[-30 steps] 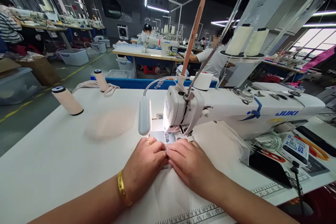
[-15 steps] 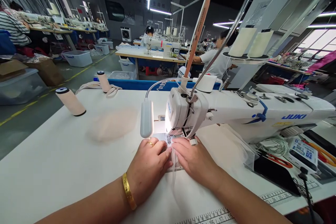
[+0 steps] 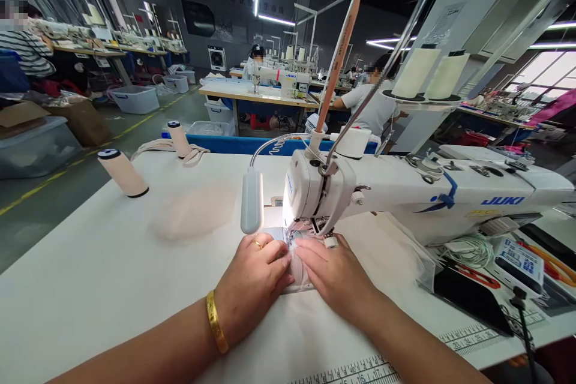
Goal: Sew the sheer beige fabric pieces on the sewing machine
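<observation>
A white JUKI sewing machine [image 3: 405, 192] stands on the white table [image 3: 90, 276]. Both my hands lie flat in front of its needle, pressing a small piece of sheer pale fabric [image 3: 297, 273] onto the bed. My left hand [image 3: 254, 282], with a ring and a gold bangle, holds the fabric's left side. My right hand [image 3: 335, 273] holds the right side, its fingertips close to the presser foot [image 3: 292, 239]. The fabric's front end is under the needle area and mostly hidden by my fingers.
A gooseneck lamp [image 3: 251, 207] hangs left of the needle. Two thread cones [image 3: 122, 173] [image 3: 179, 138] stand at the table's left. Cables [image 3: 463, 249], a control box [image 3: 517, 258] and a black phone [image 3: 468, 306] lie right. Other people sit at machines behind.
Both hands have slid forward with the fabric toward the needle. My right fingertips now sit next to the presser foot.
</observation>
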The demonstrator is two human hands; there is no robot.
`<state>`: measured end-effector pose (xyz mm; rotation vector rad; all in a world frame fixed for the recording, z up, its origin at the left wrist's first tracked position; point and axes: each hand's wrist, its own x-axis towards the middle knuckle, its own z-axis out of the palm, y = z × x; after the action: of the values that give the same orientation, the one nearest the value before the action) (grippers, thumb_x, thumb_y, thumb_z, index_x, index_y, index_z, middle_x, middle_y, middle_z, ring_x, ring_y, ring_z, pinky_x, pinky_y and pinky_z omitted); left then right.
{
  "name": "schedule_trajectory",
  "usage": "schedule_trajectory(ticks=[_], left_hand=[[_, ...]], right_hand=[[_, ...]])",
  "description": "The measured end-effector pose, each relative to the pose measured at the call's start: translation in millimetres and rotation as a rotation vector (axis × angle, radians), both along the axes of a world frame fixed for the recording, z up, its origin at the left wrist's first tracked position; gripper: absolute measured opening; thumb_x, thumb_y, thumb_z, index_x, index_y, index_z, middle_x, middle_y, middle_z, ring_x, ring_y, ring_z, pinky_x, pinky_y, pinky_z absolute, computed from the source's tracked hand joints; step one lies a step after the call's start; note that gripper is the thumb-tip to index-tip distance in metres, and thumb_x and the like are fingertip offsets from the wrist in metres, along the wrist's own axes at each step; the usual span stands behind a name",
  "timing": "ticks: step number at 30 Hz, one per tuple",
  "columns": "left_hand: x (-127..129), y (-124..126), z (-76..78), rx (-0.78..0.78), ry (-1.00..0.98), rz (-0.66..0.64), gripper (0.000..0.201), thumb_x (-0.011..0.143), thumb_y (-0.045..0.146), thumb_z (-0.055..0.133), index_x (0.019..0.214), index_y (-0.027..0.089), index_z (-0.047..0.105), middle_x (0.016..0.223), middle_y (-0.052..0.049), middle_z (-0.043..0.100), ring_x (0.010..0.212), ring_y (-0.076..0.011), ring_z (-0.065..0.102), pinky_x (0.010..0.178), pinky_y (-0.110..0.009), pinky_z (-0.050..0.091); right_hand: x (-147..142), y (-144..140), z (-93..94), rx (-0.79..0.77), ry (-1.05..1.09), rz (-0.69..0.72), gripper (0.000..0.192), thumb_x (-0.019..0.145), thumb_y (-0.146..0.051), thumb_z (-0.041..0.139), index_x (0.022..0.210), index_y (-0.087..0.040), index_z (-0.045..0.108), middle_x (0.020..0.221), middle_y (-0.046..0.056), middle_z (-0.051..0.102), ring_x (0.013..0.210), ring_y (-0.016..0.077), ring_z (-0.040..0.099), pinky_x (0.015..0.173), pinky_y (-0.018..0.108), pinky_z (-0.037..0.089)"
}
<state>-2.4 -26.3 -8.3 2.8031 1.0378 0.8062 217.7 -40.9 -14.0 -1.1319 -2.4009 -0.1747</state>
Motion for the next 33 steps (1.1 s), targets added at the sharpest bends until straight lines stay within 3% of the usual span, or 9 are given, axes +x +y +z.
schedule_trajectory(ticks=[3,8,15,17,19,22,24,29,33], left_hand=[[-4,-2,3.8,-0.021,-0.024,-0.057,0.019,0.103,0.018,0.054,0.1,0.022,0.072,0.094,-0.003,0.073,0.091,-0.0238,0.059,0.086,-0.043,0.041],[-5,-2,7.1,-0.02,-0.005,-0.079,0.029,0.106,0.016,0.047,0.089,0.02,0.07,0.082,-0.001,0.07,0.082,-0.0206,0.056,0.082,-0.041,0.038],[-6,0,5.0,-0.033,-0.023,-0.111,0.031,0.106,0.014,0.045,0.085,0.02,0.068,0.088,-0.001,0.072,0.087,-0.0208,0.059,0.084,-0.041,0.039],[-7,1,4.9,-0.073,-0.028,-0.11,0.03,0.102,0.01,0.044,0.09,0.021,0.068,0.087,-0.002,0.071,0.086,-0.0211,0.059,0.085,-0.041,0.039],[-9,1,5.8,-0.127,-0.037,-0.096,0.032,0.095,0.003,0.043,0.099,0.021,0.069,0.09,-0.003,0.07,0.086,-0.0216,0.058,0.085,-0.041,0.041],[-8,1,8.4,-0.174,-0.037,-0.065,0.042,0.08,-0.001,0.047,0.106,0.022,0.07,0.093,-0.004,0.067,0.086,-0.0228,0.056,0.082,-0.039,0.043],[-6,3,9.3,-0.171,-0.032,-0.058,0.04,0.077,0.001,0.05,0.104,0.022,0.071,0.092,-0.005,0.065,0.086,-0.0231,0.056,0.081,-0.039,0.043],[-2,14,5.7,-0.024,-0.088,-0.1,0.033,0.096,0.008,0.045,0.094,0.023,0.075,0.089,-0.005,0.068,0.082,-0.0209,0.057,0.079,-0.038,0.042],[-5,15,5.3,0.019,-0.076,-0.164,0.031,0.099,0.007,0.047,0.095,0.022,0.074,0.091,-0.003,0.073,0.085,-0.0209,0.059,0.083,-0.039,0.039]], right_hand=[[1,-7,1.7,0.006,-0.002,0.07,0.028,0.094,0.002,0.051,0.099,-0.021,0.066,0.11,0.003,0.078,0.107,0.0253,0.062,0.082,0.038,0.037],[2,-10,2.4,-0.085,-0.02,0.117,0.029,0.09,0.004,0.052,0.098,-0.022,0.064,0.096,0.001,0.075,0.098,0.0215,0.06,0.078,0.036,0.035],[4,-12,9.6,-0.165,-0.045,0.098,0.021,0.091,-0.001,0.055,0.091,-0.021,0.061,0.086,0.0,0.068,0.087,0.0201,0.056,0.077,0.036,0.035],[4,-13,13.8,-0.229,-0.046,0.094,0.007,0.096,-0.015,0.062,0.093,-0.021,0.061,0.089,0.001,0.067,0.086,0.0206,0.056,0.078,0.036,0.036],[3,-13,15.6,-0.269,-0.039,0.096,0.01,0.098,-0.03,0.069,0.098,-0.022,0.062,0.094,0.001,0.068,0.087,0.0211,0.056,0.079,0.036,0.038],[2,-12,12.4,-0.237,0.008,0.099,0.005,0.104,-0.024,0.061,0.099,-0.023,0.062,0.097,0.002,0.069,0.089,0.0207,0.057,0.078,0.035,0.039],[1,-11,9.2,-0.251,0.077,0.106,0.015,0.106,-0.016,0.052,0.094,-0.022,0.06,0.096,0.002,0.07,0.089,0.0199,0.059,0.079,0.035,0.04],[-4,-6,8.5,-0.413,0.284,0.113,0.026,0.111,-0.02,0.043,0.089,-0.023,0.057,0.09,-0.001,0.069,0.084,0.0173,0.061,0.081,0.033,0.043],[-1,-7,12.7,-0.393,0.231,0.15,0.024,0.111,-0.024,0.045,0.091,-0.022,0.058,0.089,-0.001,0.069,0.085,0.018,0.06,0.081,0.034,0.04]])
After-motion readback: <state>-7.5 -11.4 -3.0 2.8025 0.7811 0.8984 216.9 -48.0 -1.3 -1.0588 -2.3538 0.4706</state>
